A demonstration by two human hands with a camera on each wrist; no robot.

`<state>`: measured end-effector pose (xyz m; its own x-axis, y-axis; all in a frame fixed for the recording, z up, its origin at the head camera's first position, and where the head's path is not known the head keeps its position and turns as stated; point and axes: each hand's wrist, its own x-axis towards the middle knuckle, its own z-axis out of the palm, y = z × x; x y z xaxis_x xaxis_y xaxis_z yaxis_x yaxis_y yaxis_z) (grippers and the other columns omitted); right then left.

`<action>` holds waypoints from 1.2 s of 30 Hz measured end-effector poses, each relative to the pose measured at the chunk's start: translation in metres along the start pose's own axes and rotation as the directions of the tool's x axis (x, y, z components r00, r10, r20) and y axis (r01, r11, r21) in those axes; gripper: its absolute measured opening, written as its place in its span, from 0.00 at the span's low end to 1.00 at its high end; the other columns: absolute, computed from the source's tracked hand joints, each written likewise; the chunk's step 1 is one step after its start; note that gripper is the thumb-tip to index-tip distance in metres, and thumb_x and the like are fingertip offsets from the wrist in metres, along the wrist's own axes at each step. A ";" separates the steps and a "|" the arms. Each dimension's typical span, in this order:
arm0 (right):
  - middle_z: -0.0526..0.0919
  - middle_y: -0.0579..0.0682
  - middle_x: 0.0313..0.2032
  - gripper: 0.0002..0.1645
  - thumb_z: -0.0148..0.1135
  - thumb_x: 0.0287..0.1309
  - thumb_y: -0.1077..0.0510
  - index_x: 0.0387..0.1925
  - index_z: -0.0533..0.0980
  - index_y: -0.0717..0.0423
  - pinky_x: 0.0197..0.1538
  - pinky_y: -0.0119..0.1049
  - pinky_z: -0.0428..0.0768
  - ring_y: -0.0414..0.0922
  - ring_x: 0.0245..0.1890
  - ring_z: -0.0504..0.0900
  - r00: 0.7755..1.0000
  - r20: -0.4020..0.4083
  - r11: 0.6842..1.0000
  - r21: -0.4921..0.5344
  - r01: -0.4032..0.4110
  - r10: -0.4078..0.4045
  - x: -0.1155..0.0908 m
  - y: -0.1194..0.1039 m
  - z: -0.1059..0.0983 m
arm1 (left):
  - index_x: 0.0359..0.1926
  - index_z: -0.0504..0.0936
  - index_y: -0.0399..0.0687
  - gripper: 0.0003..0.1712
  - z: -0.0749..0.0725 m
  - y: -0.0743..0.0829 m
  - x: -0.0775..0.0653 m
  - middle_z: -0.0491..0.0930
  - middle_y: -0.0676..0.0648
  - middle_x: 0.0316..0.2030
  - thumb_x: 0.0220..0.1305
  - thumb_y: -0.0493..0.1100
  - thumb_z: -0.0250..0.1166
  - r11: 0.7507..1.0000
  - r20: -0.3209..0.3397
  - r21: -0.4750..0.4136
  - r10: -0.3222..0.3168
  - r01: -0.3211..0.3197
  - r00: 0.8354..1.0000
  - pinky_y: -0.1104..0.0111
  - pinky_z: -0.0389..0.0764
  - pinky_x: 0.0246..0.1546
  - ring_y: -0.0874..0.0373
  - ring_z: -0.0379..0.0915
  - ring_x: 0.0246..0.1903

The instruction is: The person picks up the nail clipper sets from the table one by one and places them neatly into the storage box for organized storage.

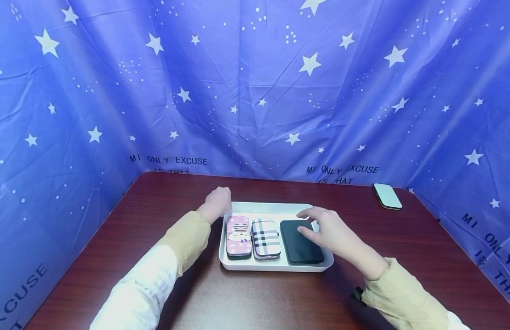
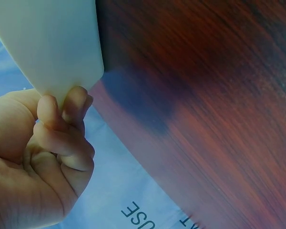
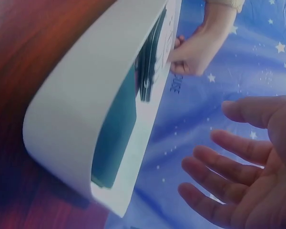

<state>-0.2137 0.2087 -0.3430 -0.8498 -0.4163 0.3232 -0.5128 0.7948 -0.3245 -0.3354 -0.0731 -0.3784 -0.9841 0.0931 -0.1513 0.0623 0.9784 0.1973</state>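
Observation:
A white tray point(image 1: 275, 266) stands on the table with several flat cases lying side by side in it. On its left is a pink patterned case point(image 1: 239, 247), in the middle a plaid case point(image 1: 266, 237), and to the right a larger dark flat case point(image 1: 301, 247). My left hand point(image 1: 218, 202) is at the tray's back left corner; the left wrist view shows its thumb and fingers point(image 2: 50, 112) pinching the rim. With its fingers apart and holding nothing, my right hand point(image 1: 327, 229) hovers by the tray's right side, partly hiding the rim and the dark case.
A pale green, phone-like object point(image 1: 388, 196) lies at the table's back right. Blue curtains point(image 1: 246, 91) with white stars surround the back and sides of the dark wooden table point(image 1: 189, 302). Something small and black point(image 1: 357, 295) shows beside the right sleeve.

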 end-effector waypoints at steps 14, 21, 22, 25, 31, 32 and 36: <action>0.85 0.59 0.44 0.19 0.69 0.55 0.61 0.49 0.80 0.63 0.39 0.50 0.82 0.53 0.39 0.84 0.990 -0.112 0.989 -0.105 -0.099 0.087 -0.002 0.034 -0.008 | 0.47 0.79 0.36 0.20 0.000 -0.001 -0.001 0.82 0.41 0.37 0.50 0.27 0.66 1.000 -0.008 -0.004 0.008 -0.008 1.000 0.66 0.79 0.21 0.51 0.76 0.28; 0.82 0.64 0.50 0.21 0.67 0.57 0.60 0.51 0.79 0.64 0.41 0.57 0.81 0.59 0.43 0.83 0.983 -0.131 0.975 -0.167 -0.148 0.127 0.000 0.052 -0.006 | 0.45 0.80 0.36 0.18 -0.001 -0.001 -0.001 0.81 0.42 0.36 0.49 0.27 0.65 1.000 -0.013 -0.003 0.011 -0.011 1.000 0.66 0.79 0.21 0.51 0.76 0.28; 0.82 0.65 0.50 0.21 0.67 0.57 0.60 0.51 0.79 0.65 0.42 0.58 0.81 0.60 0.44 0.83 0.982 -0.132 0.974 -0.168 -0.154 0.133 0.000 0.055 -0.006 | 0.45 0.80 0.37 0.18 -0.001 -0.001 -0.001 0.81 0.42 0.35 0.49 0.27 0.65 1.000 -0.012 -0.003 0.011 -0.011 1.000 0.66 0.79 0.21 0.52 0.76 0.27; 0.82 0.66 0.50 0.21 0.67 0.57 0.60 0.51 0.78 0.66 0.43 0.59 0.80 0.61 0.44 0.83 0.980 -0.138 0.971 -0.169 -0.168 0.145 0.001 0.062 -0.007 | 0.44 0.80 0.37 0.17 -0.001 0.000 -0.001 0.81 0.42 0.35 0.49 0.26 0.65 1.000 -0.009 -0.002 0.010 -0.010 1.000 0.66 0.78 0.20 0.52 0.76 0.27; 0.82 0.67 0.49 0.22 0.66 0.58 0.59 0.52 0.78 0.67 0.43 0.60 0.80 0.63 0.44 0.82 0.974 -0.140 0.961 -0.189 -0.203 0.178 0.004 0.074 -0.008 | 0.44 0.80 0.37 0.18 -0.001 0.000 0.000 0.82 0.42 0.36 0.48 0.26 0.66 1.000 -0.007 0.000 0.007 -0.007 1.000 0.65 0.79 0.20 0.52 0.76 0.27; 0.82 0.67 0.49 0.23 0.66 0.58 0.58 0.52 0.77 0.67 0.43 0.61 0.80 0.63 0.45 0.82 0.973 -0.138 0.959 -0.193 -0.209 0.184 0.005 0.076 -0.008 | 0.44 0.80 0.37 0.18 -0.001 0.000 0.000 0.82 0.42 0.36 0.48 0.26 0.66 1.000 -0.006 0.000 0.007 -0.007 1.000 0.65 0.79 0.20 0.51 0.76 0.27; 0.82 0.68 0.49 0.23 0.65 0.59 0.58 0.53 0.77 0.67 0.42 0.62 0.80 0.65 0.47 0.82 0.968 -0.134 0.950 -0.205 -0.237 0.213 0.005 0.085 -0.009 | 0.43 0.81 0.37 0.17 0.000 0.000 0.001 0.82 0.42 0.36 0.48 0.26 0.66 1.000 -0.001 -0.003 0.006 -0.006 1.000 0.65 0.79 0.20 0.52 0.76 0.27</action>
<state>-0.2604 0.2778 -0.3605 -0.9153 -0.1743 0.3630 -0.2601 0.9441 -0.2027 -0.3363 -0.0730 -0.3781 -0.9839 0.0989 -0.1486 0.0679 0.9773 0.2008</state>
